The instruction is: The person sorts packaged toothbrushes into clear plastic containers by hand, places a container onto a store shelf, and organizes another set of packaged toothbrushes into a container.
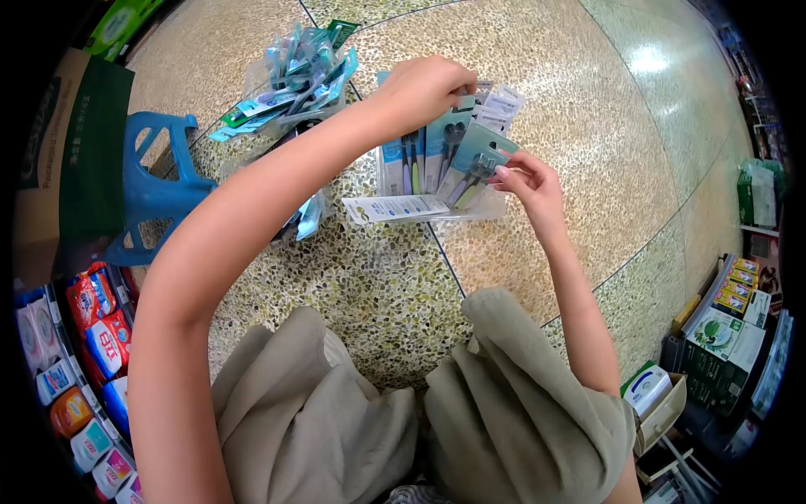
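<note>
A clear plastic tray (495,208) on the speckled floor holds several carded toothbrush packs (413,164), with purple and green handles showing. My left hand (430,86) reaches over the tray's back part, fingers bent down at the top edge of the packs; its fingertips are partly hidden. My right hand (531,186) pinches the right edge of a teal toothbrush pack (476,165), which is tilted at the tray's right side. A white printed card (395,209) lies across the tray's front edge. More white labels (502,105) stick up at the back right.
A heap of blue and clear packages (294,76) lies left of the tray. Further left are a blue plastic stool (159,181) and a green and brown box (88,151). Shelves of goods (101,328) line the left; boxes (726,336) stand at the right.
</note>
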Demonstrator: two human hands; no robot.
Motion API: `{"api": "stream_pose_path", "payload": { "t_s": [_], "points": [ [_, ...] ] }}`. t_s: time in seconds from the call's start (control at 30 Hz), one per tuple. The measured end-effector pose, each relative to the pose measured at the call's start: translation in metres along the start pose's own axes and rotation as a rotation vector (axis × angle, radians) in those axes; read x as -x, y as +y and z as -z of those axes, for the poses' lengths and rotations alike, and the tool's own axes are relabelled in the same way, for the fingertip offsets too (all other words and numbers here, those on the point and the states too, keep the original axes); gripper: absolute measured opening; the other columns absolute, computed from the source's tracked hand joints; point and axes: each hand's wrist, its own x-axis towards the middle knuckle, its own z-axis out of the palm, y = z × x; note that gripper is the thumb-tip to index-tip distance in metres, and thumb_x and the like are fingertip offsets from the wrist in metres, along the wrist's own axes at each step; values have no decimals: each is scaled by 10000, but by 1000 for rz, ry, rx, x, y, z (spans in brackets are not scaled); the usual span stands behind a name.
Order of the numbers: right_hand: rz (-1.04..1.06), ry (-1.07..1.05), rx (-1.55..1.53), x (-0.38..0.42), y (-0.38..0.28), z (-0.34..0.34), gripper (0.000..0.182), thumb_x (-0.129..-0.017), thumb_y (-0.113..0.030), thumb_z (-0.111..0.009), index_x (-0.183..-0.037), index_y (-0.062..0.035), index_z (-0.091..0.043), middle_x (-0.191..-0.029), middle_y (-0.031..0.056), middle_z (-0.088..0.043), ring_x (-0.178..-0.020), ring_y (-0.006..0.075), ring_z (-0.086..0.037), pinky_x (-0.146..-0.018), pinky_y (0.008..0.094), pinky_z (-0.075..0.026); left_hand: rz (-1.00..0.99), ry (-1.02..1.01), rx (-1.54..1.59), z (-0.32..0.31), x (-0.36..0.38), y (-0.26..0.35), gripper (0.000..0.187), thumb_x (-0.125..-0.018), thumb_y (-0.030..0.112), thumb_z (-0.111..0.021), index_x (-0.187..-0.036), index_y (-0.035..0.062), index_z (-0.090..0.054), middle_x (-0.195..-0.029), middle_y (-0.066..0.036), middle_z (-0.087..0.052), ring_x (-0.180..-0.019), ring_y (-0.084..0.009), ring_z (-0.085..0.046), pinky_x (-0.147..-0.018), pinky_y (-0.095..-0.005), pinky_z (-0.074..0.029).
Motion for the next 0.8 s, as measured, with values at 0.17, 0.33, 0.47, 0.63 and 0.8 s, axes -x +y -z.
{"api": "stream_pose_path", "payload": {
  "t_s": [0.17, 0.33, 0.47, 0.63, 0.8],
  "points": [
    [34, 138, 175, -1, -6, -12, 342, -813, -159, -776, -1072, 21, -643, -932, 56, -677, -756, 101, -648, -678, 239, -529, -126, 231, -107, 16, 21, 0, 227, -798, 127, -706, -992, 90, -595, -933, -66, -629, -973, -269, -609, -771, -385, -490],
    [91, 180, 405, -9, -4, -14, 329, -776, -164, -799, -1022, 6, -662, -864, 43, -676, -687, 72, -605, -612, 228, -510, -39, -126, -93, 43, 62, 16, 270, -795, 187, -728, -992, 83, -576, -983, -68, -621, -996, -275, -592, -785, -397, -482],
    [97, 190, 334, -9, -6, -16, 309, -780, -162, -794, -1007, 2, -664, -840, 40, -674, -682, 65, -601, -550, 222, -497, -112, -638, -104, 37, 103, 14, 341, -749, 231, -773, -991, 75, -590, -990, -108, -635, -1014, -299, -600, -798, -424, -482],
    [93, 203, 304, -10, -1, -15, 287, -796, -145, -780, -1008, 5, -659, -841, 41, -675, -684, 65, -607, -537, 224, -496, 1, -782, -38, 20, 112, 0, 383, -723, 124, -749, -1072, 58, -605, -992, -129, -649, -980, -311, -627, -805, -439, -492],
    [100, 171, 330, -8, 1, -13, 279, -790, -114, -781, -999, 13, -649, -802, 36, -676, -671, 69, -616, -547, 224, -497, 80, -615, 288, 29, 88, -11, 132, -748, 31, -687, -876, 4, -669, -789, -131, -674, -761, -255, -666, -674, -379, -513]
  ]
}}
